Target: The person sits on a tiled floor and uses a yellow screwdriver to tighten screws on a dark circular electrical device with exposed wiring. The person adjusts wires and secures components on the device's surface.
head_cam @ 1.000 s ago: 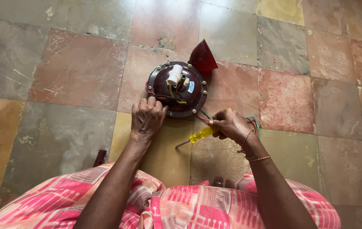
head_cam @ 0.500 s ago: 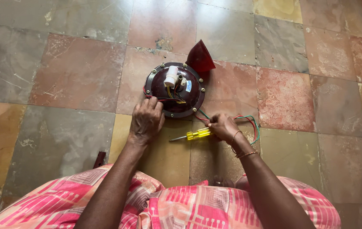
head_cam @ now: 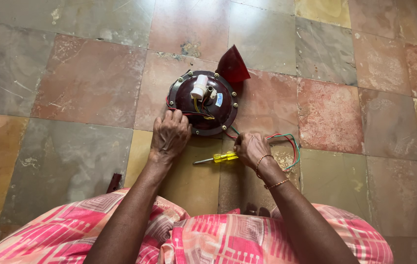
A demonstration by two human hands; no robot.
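Pink patterned cloth covers the lap at the near edge of the view, with both forearms reaching out over it. Right hand is closed around the yellow-handled screwdriver, which lies almost flat on the stone tile floor with its metal shaft pointing toward the person's left; 2 bangles sit on that wrist. Red, green and white wires loop on the floor just beside the right hand and run toward the unit ahead. Left hand rests palm down, fingers curled onto the near left rim of the round dark maroon motor housing, gripping nothing else. Housing lies flat on the tiles just beyond both hands, with a white cylindrical part and yellow leads on top. Farthest, a dark red blade piece juts from its far right edge.
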